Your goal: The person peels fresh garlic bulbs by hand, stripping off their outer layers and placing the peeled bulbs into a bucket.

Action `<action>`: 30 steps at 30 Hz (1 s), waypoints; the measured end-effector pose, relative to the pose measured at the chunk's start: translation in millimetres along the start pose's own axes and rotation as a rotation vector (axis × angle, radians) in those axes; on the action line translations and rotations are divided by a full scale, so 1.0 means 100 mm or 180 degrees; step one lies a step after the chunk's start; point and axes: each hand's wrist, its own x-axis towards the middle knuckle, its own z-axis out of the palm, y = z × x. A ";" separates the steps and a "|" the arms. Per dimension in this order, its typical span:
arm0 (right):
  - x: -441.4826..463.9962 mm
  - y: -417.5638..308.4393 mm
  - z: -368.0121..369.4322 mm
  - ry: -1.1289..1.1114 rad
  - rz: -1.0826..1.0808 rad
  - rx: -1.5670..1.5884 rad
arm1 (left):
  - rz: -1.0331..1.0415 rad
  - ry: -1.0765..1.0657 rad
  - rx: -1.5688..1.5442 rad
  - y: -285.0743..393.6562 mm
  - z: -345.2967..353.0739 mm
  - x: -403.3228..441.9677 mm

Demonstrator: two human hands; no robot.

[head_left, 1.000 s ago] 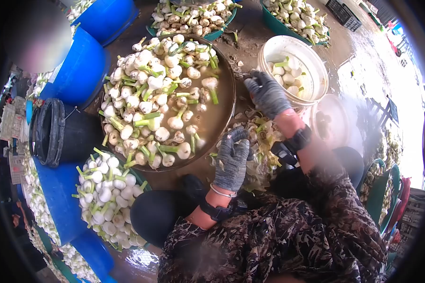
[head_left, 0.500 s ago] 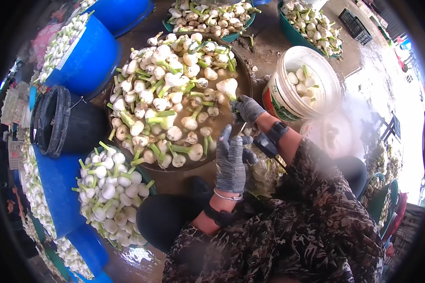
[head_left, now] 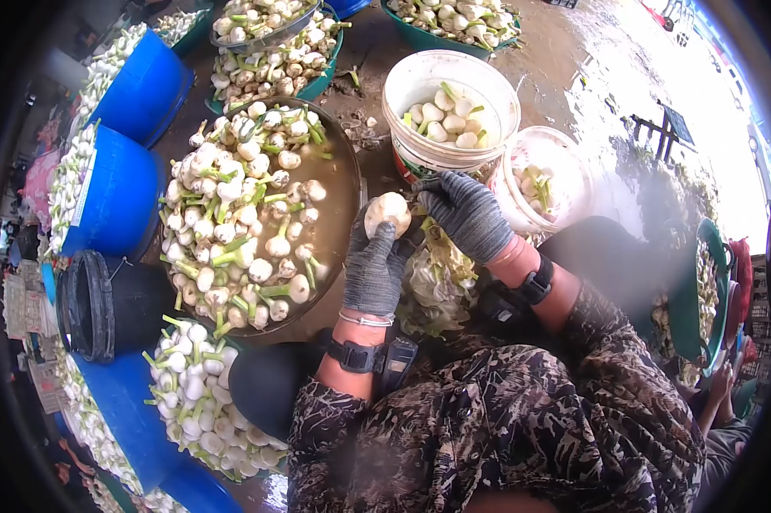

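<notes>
My left hand (head_left: 373, 272), in a grey glove, is closed around a large pale garlic bulb (head_left: 387, 214), thumb against its side. Just right of the bulb is my gloved right hand (head_left: 469, 215), its fingers curled together; whatever they grip is hidden. Left of both hands stands a wide round basin (head_left: 344, 158) of murky water, heaped with stemmed garlic bulbs (head_left: 231, 205). Pale leafy peelings (head_left: 437, 286) lie below the hands. Beyond my right hand, a white bucket (head_left: 449, 156) holds several trimmed bulbs.
A second white bucket (head_left: 567, 201) sits beside the first. Trimmed garlic (head_left: 201, 393) piles up at the lower left. Blue tubs (head_left: 116, 192) and a black bucket (head_left: 129, 303) line the left side. Green tubs (head_left: 479, 51) of garlic stand at the back.
The large bulb has come from over the basin's edge into my left hand, which was partly open before. Both hands are now closer to my body, and the view has shifted right.
</notes>
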 end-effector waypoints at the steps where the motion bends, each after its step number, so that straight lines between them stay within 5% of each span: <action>1: -0.04 -0.04 -0.02 0.0031 0.0005 0.0013 | 0.0062 -0.0082 0.0125 -0.03 0.00 0.00; 5: -0.13 -0.07 0.04 -0.0058 0.0443 0.0663 | 0.0270 0.0133 0.0500 -0.13 0.02 -0.01; 11: -0.16 -0.02 0.25 0.0113 0.0390 -0.0277 | 0.0647 0.0518 0.1995 -0.37 -0.33 0.12; 17: 0.01 0.13 0.27 0.0280 0.0435 0.0389 | 0.0020 0.0013 0.0179 -0.06 0.01 -0.09; 19: 0.11 0.23 0.16 0.0047 0.1227 0.0460 | 0.0006 0.0035 0.0293 -0.02 -0.11 -0.03; 21: 0.09 0.19 0.12 -0.0015 0.1160 0.0484 | 0.0102 0.0138 0.0444 -0.02 -0.18 -0.02; 23: -0.03 0.05 0.13 0.0102 0.0287 0.0752 | 0.0150 0.0245 0.0459 -0.05 -0.20 -0.01; 30: -0.10 -0.08 0.31 0.0013 0.0248 -0.0315 | 0.0536 0.0529 0.0996 -0.29 -0.32 0.08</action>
